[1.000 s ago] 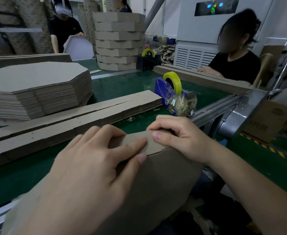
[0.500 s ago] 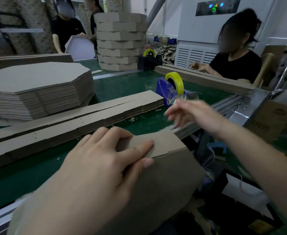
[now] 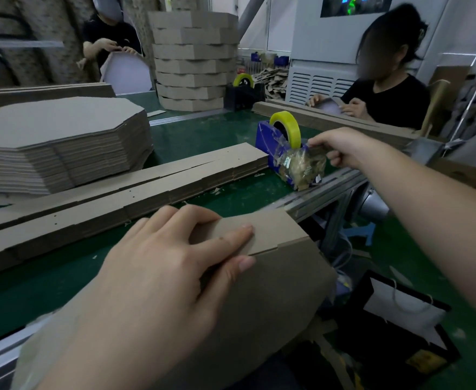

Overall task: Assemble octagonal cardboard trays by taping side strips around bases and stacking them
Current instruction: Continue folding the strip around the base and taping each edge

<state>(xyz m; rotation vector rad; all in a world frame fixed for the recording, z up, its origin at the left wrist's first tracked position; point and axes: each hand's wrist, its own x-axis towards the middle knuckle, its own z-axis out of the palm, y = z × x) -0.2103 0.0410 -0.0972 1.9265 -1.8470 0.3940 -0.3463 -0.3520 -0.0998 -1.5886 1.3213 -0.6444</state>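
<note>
A half-built brown cardboard tray [image 3: 276, 274] leans over the near edge of the green table. My left hand [image 3: 158, 271] grips its folded side strip at the top, fingers over the joint. Farther out on the right, my right hand [image 3: 341, 149] pinches the free end of the clear tape at the blue tape dispenser [image 3: 270, 147], which carries a yellow roll [image 3: 286, 128]. A stack of flat octagonal bases [image 3: 56, 142] sits at the left. Long piles of side strips [image 3: 118, 195] lie across the middle of the table.
A tall stack of finished trays [image 3: 194, 60] stands at the far end, beside a second dispenser [image 3: 243, 91]. Two other people work at the back and at the right. A metal table frame [image 3: 329, 190] and a black-and-white bag [image 3: 400, 311] lie at the right.
My right hand left the tray's joint and moved up and away to the dispenser, where it now pinches the tape end. My left hand kept its hold on the tray.
</note>
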